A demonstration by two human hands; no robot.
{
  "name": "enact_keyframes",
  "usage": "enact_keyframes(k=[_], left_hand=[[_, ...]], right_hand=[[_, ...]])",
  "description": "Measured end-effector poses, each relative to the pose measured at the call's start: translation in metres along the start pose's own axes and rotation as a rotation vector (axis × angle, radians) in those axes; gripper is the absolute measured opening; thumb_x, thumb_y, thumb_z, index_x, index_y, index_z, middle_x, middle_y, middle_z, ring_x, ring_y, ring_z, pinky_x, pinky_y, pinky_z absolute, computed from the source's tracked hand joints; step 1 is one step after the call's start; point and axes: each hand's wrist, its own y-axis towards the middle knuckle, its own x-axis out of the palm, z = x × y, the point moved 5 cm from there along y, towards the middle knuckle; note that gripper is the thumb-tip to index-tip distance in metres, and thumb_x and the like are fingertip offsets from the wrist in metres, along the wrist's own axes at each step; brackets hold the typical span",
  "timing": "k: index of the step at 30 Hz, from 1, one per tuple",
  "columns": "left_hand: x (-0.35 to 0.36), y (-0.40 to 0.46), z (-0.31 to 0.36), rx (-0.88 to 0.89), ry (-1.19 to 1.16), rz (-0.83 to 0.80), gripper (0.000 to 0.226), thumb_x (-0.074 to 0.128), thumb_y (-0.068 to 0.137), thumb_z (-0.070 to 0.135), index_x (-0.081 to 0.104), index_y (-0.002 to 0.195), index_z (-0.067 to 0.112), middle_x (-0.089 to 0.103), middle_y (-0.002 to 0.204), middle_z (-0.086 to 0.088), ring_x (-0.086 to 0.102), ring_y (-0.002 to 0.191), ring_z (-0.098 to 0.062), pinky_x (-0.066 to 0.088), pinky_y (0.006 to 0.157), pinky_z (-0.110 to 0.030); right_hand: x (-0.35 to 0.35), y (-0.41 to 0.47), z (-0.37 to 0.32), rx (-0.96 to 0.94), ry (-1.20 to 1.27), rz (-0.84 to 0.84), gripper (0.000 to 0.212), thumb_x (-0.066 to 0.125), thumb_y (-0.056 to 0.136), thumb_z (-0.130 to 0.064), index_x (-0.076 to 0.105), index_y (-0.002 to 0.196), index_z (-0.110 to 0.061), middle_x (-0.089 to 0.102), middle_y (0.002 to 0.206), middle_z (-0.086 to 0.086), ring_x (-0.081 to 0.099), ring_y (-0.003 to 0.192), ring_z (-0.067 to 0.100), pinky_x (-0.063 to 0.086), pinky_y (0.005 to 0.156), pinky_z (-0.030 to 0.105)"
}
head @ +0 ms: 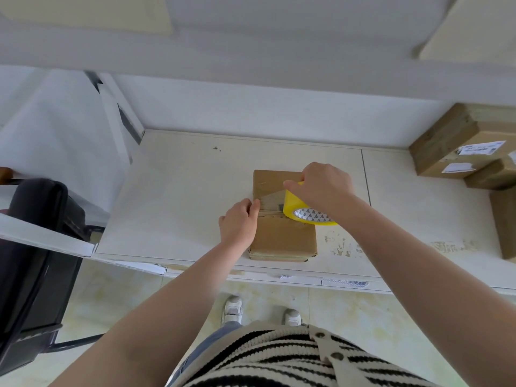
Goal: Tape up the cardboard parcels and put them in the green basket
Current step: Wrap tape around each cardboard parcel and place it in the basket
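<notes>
Striped knitwear (293, 358) is filling the foreground as a person is leaning over a pale tabletop (173, 191), where a cardboard parcel (282, 236) is lying flat near the front edge. Left hand (238, 223) is pinching the tape end against the parcel's left side; right hand (325, 187) is gripping a yellow tape roll (305, 210) over the parcel's top. More labelled parcels (460, 143) are sitting at far right

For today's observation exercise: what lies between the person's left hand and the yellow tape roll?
In the head view, a stretch of clear tape spans the parcel top from the left hand to the tape roll held by the right hand.
</notes>
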Motion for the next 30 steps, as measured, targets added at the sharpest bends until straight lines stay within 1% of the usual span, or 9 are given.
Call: enact_keyframes(k=[3,5,8,10,14,20,24,27,30], left_hand=[[-0.001,0.001,0.000,-0.008,0.064,-0.013,0.043,0.030,0.106,0.040,0.032,0.067,0.020,0.041,0.061,0.003,0.046,0.067,-0.026,0.033,0.083,-0.040],[0.000,0.002,-0.002,-0.037,0.041,-0.021,0.043,0.030,0.106,0.040,0.031,0.068,0.020,0.040,0.060,0.003,0.045,0.066,-0.026,0.030,0.082,-0.038],[0.003,0.001,-0.002,-0.058,0.054,-0.017,0.042,0.028,0.106,0.041,0.032,0.069,0.021,0.040,0.060,0.003,0.045,0.065,-0.025,0.028,0.082,-0.037],[0.003,0.001,0.001,-0.063,0.094,-0.008,0.043,0.026,0.106,0.042,0.034,0.070,0.020,0.041,0.060,0.003,0.046,0.065,-0.025,0.028,0.083,-0.039],[0.001,0.001,0.002,-0.071,0.177,0.037,0.043,0.025,0.106,0.043,0.038,0.072,0.020,0.043,0.059,0.003,0.048,0.065,-0.025,0.030,0.086,-0.040],[0.000,-0.001,0.006,-0.059,0.210,0.060,0.043,0.025,0.106,0.040,0.037,0.070,0.021,0.042,0.060,0.004,0.047,0.067,-0.026,0.031,0.087,-0.041],[0.001,-0.001,0.007,-0.048,0.227,0.065,0.042,0.024,0.106,0.039,0.036,0.070,0.021,0.041,0.059,0.004,0.048,0.068,-0.026,0.031,0.087,-0.041],[0.001,-0.001,0.006,-0.038,0.243,0.066,0.042,0.023,0.106,0.039,0.040,0.074,0.020,0.042,0.059,0.004,0.049,0.067,-0.026,0.030,0.087,-0.040],[0.002,0.000,0.005,-0.023,0.249,0.062,0.042,0.022,0.106,0.040,0.039,0.073,0.021,0.042,0.057,0.005,0.048,0.064,-0.025,0.030,0.086,-0.040]], right_hand=[[0.000,0.001,-0.002,-0.048,-0.012,-0.046,0.055,0.047,0.087,-0.068,0.060,0.079,-0.016,0.055,0.066,-0.005,0.048,0.059,0.010,0.026,0.050,0.025],[-0.004,0.002,0.004,-0.077,0.086,-0.099,0.058,0.051,0.083,-0.073,0.057,0.073,-0.016,0.053,0.063,-0.005,0.048,0.056,0.011,0.028,0.050,0.026],[-0.011,-0.004,0.018,-0.089,0.202,-0.138,0.061,0.057,0.079,-0.072,0.048,0.061,-0.014,0.047,0.057,-0.001,0.044,0.051,0.015,0.032,0.052,0.027],[-0.012,-0.007,0.020,-0.095,0.174,-0.125,0.063,0.057,0.078,-0.074,0.048,0.061,-0.014,0.048,0.058,-0.002,0.046,0.052,0.015,0.032,0.051,0.027],[-0.014,-0.005,0.030,-0.109,-0.029,-0.065,0.063,0.051,0.078,-0.079,0.046,0.060,-0.018,0.049,0.059,-0.004,0.047,0.056,0.011,0.027,0.049,0.026],[0.012,-0.002,0.071,0.014,-0.075,-0.123,0.066,0.053,0.074,-0.082,0.049,0.060,-0.017,0.052,0.060,-0.004,0.049,0.057,0.012,0.029,0.050,0.025],[0.033,0.004,0.085,0.085,-0.008,-0.187,0.070,0.053,0.072,-0.083,0.052,0.060,-0.014,0.053,0.057,-0.002,0.053,0.057,0.014,0.034,0.051,0.025],[0.046,0.008,0.092,0.113,0.062,-0.217,0.069,0.056,0.072,-0.081,0.060,0.067,-0.013,0.057,0.059,-0.001,0.057,0.060,0.015,0.037,0.052,0.026],[0.055,0.013,0.095,0.130,0.075,-0.233,0.071,0.055,0.071,-0.082,0.064,0.074,-0.012,0.060,0.063,0.000,0.059,0.063,0.015,0.038,0.052,0.026]])
